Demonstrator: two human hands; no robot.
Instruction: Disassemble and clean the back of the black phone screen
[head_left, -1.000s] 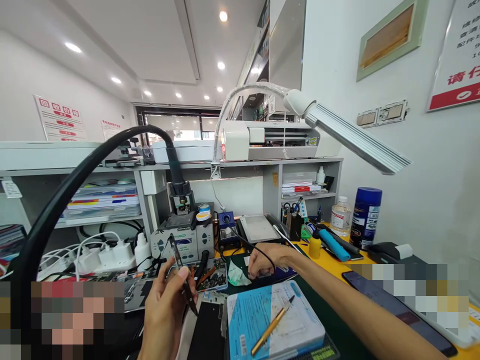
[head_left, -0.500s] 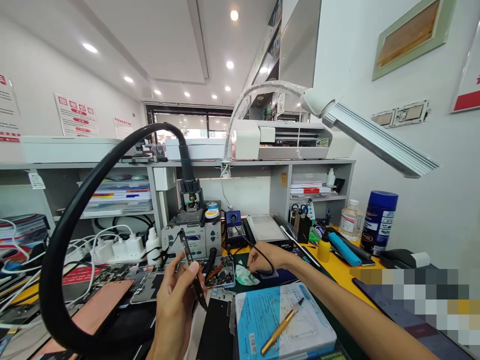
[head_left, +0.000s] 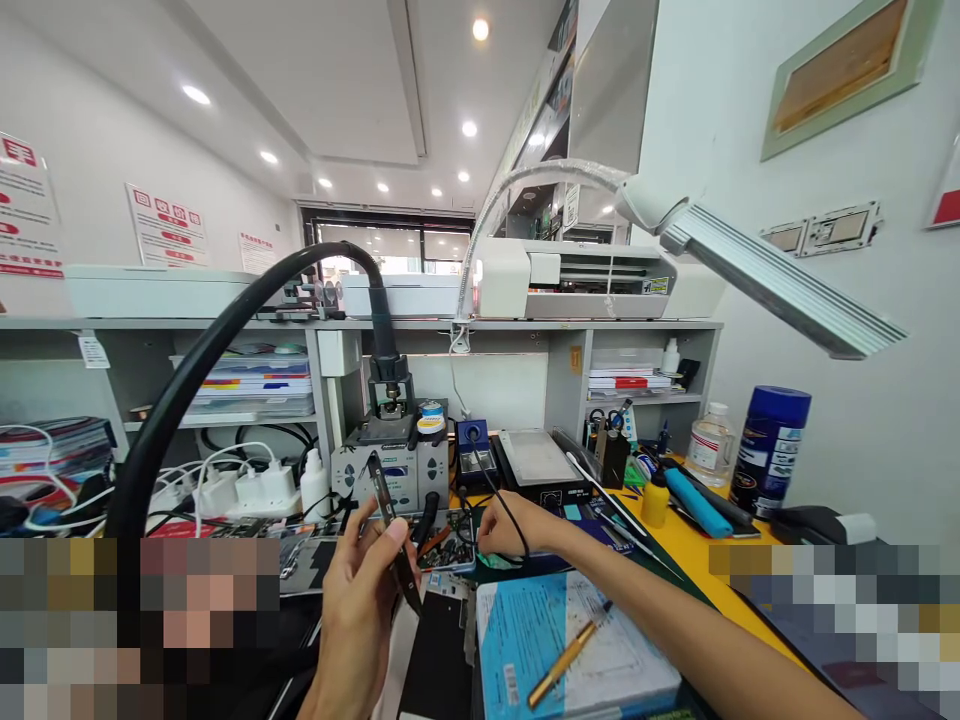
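Left hand [head_left: 364,590]: gripped dark tweezers [head_left: 397,545] between thumb and fingers, aslant, pointed end down and to the right.

Right hand [head_left: 517,522]: lay farther forward and to the right of the left, fingers bent downward over a green wad [head_left: 491,561], tips hidden. Could not tell whether closed on the wad or merely beside it.

Cord [head_left: 504,495]: ran from a blue stand [head_left: 472,440] beyond the right hand, then passed across in front of that hand.

Box [head_left: 517,640], blue and white: lay nearer than the right hand, partly behind the right forearm. Bore a gold tool [head_left: 566,665], set aslant.

Dark panel [head_left: 439,640]: lay between left hand and box.

Tray [head_left: 452,569]: stood between both hands, full of small parts.

Grey station [head_left: 386,475]: stood just beyond the left hand.

White bottle [head_left: 315,490]: stood beyond the left hand, to its left.

Yellow bottle [head_left: 655,503], turquoise roll [head_left: 697,500], blue can [head_left: 772,440]: stood or lay on the yellow tabletop [head_left: 724,590], right of the right hand, in that order outward.

Lamp [head_left: 787,280]: hung above, right of both hands.
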